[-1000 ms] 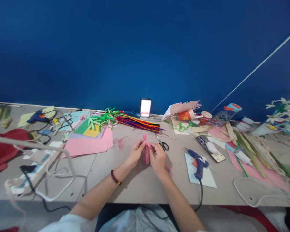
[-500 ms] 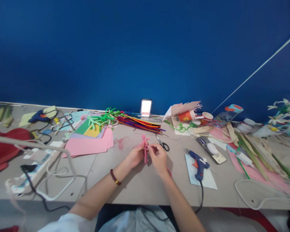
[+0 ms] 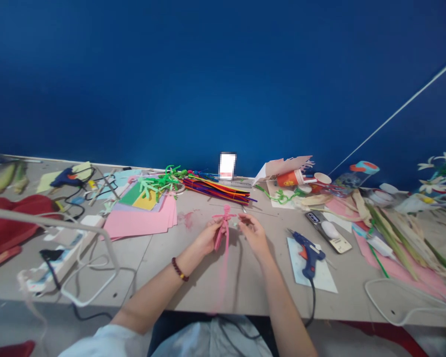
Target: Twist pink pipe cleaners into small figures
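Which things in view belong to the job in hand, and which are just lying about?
Apparently in hand:
- pink pipe-cleaner piece, held by the left hand
- loose pink strand, hanging from it
- right hand, beside it

Apparently lying about, untouched:
- multicoloured pipe-cleaner bundle
- glue gun on the right
- phone
- pink paper sheets

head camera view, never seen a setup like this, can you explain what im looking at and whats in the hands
There's no machine here: a person works bare-handed, filmed by a camera worn on the head, looking forward and down. The left hand holds a bundle of fuzzy pink craft stems, one long strand trailing toward the table's near edge. The right hand is close beside it; whether it grips anything is too blurred to tell. On the grey table lie pink paper sheets, a multicoloured bunch of thin craft stems and a blue glue gun.
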A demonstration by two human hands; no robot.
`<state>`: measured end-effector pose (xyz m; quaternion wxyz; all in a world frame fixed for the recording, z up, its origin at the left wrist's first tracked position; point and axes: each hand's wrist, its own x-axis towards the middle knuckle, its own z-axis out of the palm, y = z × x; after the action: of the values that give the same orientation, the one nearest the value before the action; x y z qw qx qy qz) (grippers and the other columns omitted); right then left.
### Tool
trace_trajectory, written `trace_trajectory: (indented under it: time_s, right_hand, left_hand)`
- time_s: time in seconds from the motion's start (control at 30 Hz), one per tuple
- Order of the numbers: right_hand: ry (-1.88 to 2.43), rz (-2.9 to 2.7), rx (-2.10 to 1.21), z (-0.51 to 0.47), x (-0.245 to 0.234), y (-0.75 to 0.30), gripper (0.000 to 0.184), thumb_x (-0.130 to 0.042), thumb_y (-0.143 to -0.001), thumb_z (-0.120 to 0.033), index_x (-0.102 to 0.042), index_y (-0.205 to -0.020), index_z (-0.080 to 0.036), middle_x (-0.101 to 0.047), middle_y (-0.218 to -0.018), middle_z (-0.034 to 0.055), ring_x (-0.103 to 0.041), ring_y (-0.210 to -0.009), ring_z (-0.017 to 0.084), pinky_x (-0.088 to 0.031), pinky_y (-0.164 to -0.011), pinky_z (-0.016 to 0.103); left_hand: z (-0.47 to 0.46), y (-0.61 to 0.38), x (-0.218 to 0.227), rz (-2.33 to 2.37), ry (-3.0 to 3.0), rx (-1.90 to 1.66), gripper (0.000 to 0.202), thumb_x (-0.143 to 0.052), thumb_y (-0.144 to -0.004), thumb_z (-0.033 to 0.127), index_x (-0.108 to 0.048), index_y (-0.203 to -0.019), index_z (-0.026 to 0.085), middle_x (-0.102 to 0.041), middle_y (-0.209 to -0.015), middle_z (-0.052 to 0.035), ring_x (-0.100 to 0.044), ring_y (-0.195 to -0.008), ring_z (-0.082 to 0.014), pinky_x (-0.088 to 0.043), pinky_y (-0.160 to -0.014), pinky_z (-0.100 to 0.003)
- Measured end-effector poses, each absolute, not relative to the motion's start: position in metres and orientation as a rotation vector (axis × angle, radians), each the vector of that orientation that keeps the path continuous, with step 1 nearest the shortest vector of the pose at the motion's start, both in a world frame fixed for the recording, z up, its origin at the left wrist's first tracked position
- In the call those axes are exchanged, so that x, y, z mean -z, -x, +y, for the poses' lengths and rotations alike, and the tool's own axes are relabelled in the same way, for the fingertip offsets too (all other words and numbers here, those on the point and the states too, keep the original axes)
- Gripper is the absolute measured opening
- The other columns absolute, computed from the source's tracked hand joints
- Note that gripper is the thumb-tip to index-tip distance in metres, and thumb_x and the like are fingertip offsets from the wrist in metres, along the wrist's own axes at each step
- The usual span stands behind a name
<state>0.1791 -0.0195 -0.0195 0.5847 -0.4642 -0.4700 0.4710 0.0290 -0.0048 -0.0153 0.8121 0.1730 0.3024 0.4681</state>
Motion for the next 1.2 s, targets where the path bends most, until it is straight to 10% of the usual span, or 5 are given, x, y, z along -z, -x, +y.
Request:
trace_trajectory:
  time_s: [1.2]
  right_hand:
    - [1.052, -1.291, -0.997, -0.025, 0.018, -0.171, 0.018, -0.066, -0.073, -0.033, -0.069, -0.063, -0.018, -0.062, -0.07, 0.0037, -0.056, -0.069, 0.016, -0.046, -0.07, 0.031]
  left_hand:
    - [-0.011, -0.027, 0.009, 0.688, -0.454, -0.778, 0.014, -0.063, -0.076, 0.021, -0.058, -0.068, 0.011, -0.05, -0.053, 0.0021, -0.041, -0.036, -0.0037, -0.031, -0.034, -0.016]
